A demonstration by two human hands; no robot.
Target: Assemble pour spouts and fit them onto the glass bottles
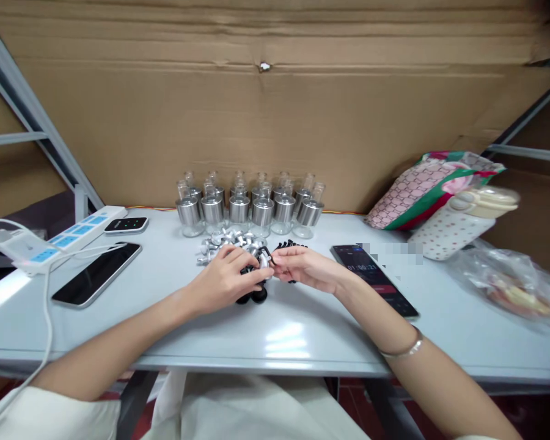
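Observation:
My left hand [227, 278] is closed around a small silver metal fitting [264, 261], its fingers partly hiding it. Close against it, my right hand [305, 267] pinches a small black bent piece [266, 251] at the fitting's upper side. Whether the two pieces are joined I cannot tell. Just behind my left hand lies a heap of similar silver fittings [231, 238]. Round black parts [259, 296] rest on the table below that hand. More slim black pieces [293, 244] lie behind my right fingers, partly covered.
Several glass bottles with metal sleeves [263, 215] stand in rows at the back. Left are a power strip [80, 231], a small device [126, 225] and a cabled phone [98, 275]. Right are a phone showing a timer [376, 281], a tumbler [458, 229], a patterned bag [412, 189] and a plastic bag [513, 287].

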